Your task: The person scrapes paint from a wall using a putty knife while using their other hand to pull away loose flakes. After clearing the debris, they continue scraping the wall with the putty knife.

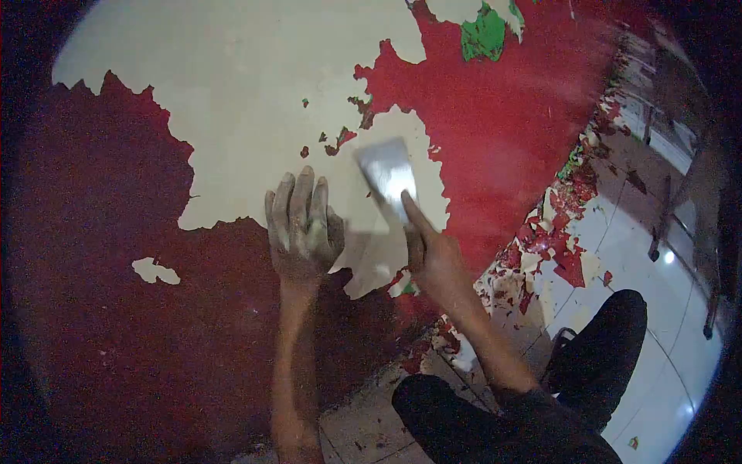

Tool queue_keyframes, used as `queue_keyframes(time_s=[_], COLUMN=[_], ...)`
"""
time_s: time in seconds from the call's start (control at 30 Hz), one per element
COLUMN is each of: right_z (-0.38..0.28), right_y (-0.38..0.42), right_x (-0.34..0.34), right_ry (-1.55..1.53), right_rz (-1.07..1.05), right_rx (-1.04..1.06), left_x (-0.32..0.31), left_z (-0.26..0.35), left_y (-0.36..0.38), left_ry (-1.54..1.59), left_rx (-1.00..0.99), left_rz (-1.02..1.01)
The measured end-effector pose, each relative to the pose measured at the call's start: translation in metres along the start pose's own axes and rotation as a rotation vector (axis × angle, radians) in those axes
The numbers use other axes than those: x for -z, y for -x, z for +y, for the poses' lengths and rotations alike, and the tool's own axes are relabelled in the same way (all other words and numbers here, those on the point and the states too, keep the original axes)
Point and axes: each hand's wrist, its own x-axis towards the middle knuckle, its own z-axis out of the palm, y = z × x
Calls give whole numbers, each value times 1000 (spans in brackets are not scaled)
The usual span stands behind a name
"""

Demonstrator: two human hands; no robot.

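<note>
My right hand [434,254] grips a scraper [388,166], a wide metal blade with a bright shine on it. The index finger lies along the blade, and the handle is mostly hidden in the hand. The blade overlaps a bare cream patch of the wall [247,116], left of a jagged edge of red paint [502,116]. My left hand [303,226], its fingers dusty and stretched out, rests flat against the wall where dark red paint meets the cream. Small leftover paint flecks [332,147] dot the cream area just above both hands.
Peeled red and cream paint flakes [568,267] litter the white tiled floor [618,240] along the wall's base. A green paint patch [483,35] shows higher up. My bent knees [610,332] are close to the wall; dark metal legs [711,317] stand at right.
</note>
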Motion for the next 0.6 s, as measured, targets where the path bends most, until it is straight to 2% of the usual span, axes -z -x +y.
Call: queue_keyframes(time_s=[0.1, 0.2, 0.3, 0.33, 0.43, 0.47, 0.57, 0.6], right_z=[-7, 20, -18, -23, 4, 8, -18, -21], right_y=[-12, 7, -19, -26, 3, -1, -22, -12], right_x=[4, -22, 15, 15, -11, -9, 12, 11], right_ry=[-84, -113, -97, -114, -105, -11, -150, -166], right_rz=[91, 217, 113, 150, 169, 134, 175, 118], right_rx=[42, 283, 14, 23, 242, 172, 83, 31], left_x=[-4, -3, -2, -1, -1, -2, 1, 2], left_z=[-1, -1, 2, 1, 1, 2, 1, 2], left_y=[6, 2, 1, 0, 2, 0, 1, 1], left_ry=[-6, -15, 0, 7, -6, -18, -25, -17], left_rx=[-24, -11, -16, -23, -13, -14, -28, -23], left_rz=[2, 15, 25, 31, 37, 53, 35, 23])
